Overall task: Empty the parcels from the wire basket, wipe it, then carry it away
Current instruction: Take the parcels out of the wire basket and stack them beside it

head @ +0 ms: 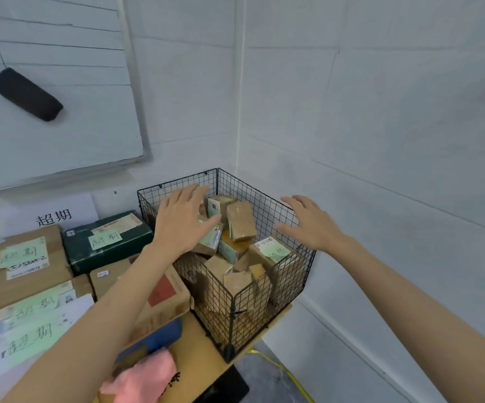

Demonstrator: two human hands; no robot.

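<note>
Near edge: pink cloth [145, 376] lying on the bench [197, 341], not in use, probably the wipe for later. Both forearms reach forward from the bottom corners. The wire basket [230, 324] sits on the bench's right end, tucked in the room corner, and is piled with small brown parcels [241, 221], some topping the rim. So progress reads as basically zero: emptying not visibly begun, wipe not done, carry not done. The left hand [183, 222] hovers palm down over the basket's left side above the parcels, fingers straight and spread, grip wide, holding nothing; can't tell whether the palm touches the parcel under it. The right hand [308, 221] is over the right rim, palm turned inward, fingers spread, grip wide and empty too. Looks like a reach-in for the first parcels, or for the basket sides. Left of the basket, larger labelled boxes [29, 266] and a dark green box [107, 239] crowd the bench. Beyond, a whiteboard [61, 126] with a black eraser [26, 94] on the wall.
</note>
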